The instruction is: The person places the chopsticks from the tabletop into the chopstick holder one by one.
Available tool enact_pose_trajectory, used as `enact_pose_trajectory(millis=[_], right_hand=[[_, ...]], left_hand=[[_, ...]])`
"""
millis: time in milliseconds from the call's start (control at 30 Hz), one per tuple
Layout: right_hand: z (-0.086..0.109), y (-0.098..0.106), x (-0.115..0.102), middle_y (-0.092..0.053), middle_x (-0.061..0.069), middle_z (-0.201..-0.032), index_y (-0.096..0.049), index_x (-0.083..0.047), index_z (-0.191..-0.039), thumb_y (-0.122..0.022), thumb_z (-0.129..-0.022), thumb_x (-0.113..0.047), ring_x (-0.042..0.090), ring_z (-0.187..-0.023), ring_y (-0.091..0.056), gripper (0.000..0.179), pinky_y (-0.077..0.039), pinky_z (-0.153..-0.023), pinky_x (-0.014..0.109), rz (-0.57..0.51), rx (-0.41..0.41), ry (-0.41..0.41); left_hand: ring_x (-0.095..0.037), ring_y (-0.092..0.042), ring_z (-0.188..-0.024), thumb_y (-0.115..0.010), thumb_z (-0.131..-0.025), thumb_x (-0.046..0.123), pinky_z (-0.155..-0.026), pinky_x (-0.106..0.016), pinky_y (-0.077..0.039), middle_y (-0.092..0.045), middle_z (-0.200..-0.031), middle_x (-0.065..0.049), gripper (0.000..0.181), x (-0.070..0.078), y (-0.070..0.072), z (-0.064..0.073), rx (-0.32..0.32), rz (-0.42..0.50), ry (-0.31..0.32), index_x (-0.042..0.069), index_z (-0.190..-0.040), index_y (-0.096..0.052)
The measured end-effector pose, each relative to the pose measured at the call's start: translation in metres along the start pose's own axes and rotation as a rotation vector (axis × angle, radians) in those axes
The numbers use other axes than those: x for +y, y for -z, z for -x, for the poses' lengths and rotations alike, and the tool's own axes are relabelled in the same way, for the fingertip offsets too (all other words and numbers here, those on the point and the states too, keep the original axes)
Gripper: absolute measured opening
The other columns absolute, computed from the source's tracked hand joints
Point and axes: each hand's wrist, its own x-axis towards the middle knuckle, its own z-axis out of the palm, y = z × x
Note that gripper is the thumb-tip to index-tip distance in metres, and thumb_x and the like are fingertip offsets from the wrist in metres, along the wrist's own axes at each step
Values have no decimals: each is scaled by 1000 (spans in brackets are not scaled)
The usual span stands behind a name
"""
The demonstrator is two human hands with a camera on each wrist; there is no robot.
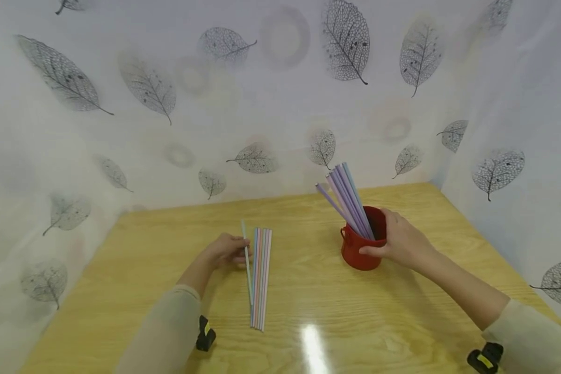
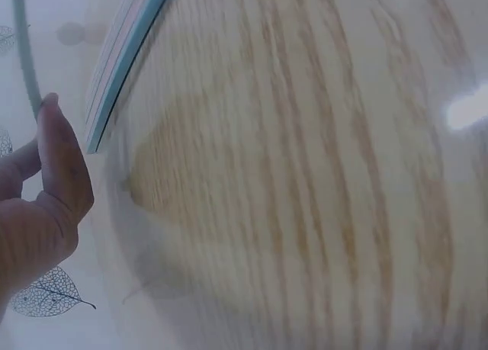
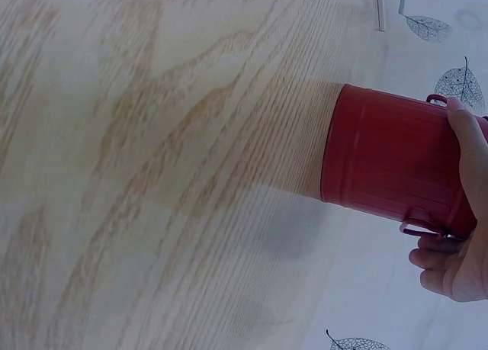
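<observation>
My left hand (image 1: 226,250) pinches a pale green straw (image 1: 246,265) between thumb and fingers. It is slightly tilted, just left of a row of pastel straws (image 1: 261,280) lying side by side on the table. In the left wrist view the pinched straw (image 2: 24,52) rises from the fingertips. At the right, my right hand (image 1: 404,240) grips the red bucket (image 1: 359,255) by its rim, thumb toward the front. Several purple and bluish straws (image 1: 348,200) stand in the bucket, leaning left. The right wrist view shows the bucket's side (image 3: 396,155) and its small handles.
The wooden table (image 1: 304,280) stretches between the two hands. Behind it and at both sides hangs a white cloth (image 1: 280,104) printed with dark leaves. Black wrist devices sit at both sleeves.
</observation>
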Motion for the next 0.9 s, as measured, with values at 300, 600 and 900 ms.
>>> enact_pose_trajectory(millis=[300,600,900], right_hand=[[1,-1,0,-49,33,-122,-29,11,-138,-73,-68,-65,45,-110,-51,112,-52,-85,60,4,-9,-16],[1,1,0,-49,33,-123,-29,11,-138,-74,-68,-62,45,-111,-51,111,-51,-86,59,2,-10,-14],[0,0,1,-49,31,-124,-29,9,-138,-74,-67,-63,44,-112,-50,111,-51,-87,60,-2,-14,-16]], left_hand=[[-13,-64,-73,-46,-99,6,-70,-24,-61,-62,-81,-7,23,9,-8,0,-182,-83,18,-14,-111,-49],[-11,-65,-74,-48,-99,8,-68,-20,-60,-63,-79,-4,16,21,-45,5,-67,97,-49,-7,-104,-53],[-12,-62,-74,-50,-98,6,-84,-29,-58,-58,-85,-7,14,35,-86,18,48,322,-71,-6,-97,-56]])
